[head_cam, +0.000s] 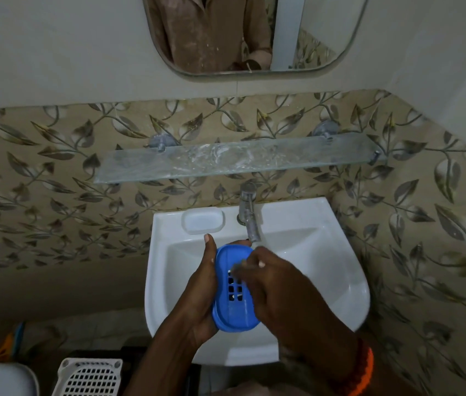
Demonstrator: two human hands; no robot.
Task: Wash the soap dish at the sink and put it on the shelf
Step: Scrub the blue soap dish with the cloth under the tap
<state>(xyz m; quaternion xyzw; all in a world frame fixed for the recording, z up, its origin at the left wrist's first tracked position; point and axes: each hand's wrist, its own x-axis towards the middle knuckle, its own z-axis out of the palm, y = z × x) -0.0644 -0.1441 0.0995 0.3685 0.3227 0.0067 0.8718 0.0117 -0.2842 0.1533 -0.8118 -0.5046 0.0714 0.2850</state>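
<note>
Head view: left grip (200,290) holds soap dish (233,290) lengthwise toward tap (250,217); right grip (272,284) unclear.

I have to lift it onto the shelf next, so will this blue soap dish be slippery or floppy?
Probably slippery: the soap dish sits under the tap, likely wet. Likely stiff, since it keeps its shape in the left hand. Seemingly light, thin plastic.

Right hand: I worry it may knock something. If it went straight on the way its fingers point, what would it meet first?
Probably the blue soap dish itself: the right hand lies across it, fingers aimed at the left hand gripping its far edge.
</note>
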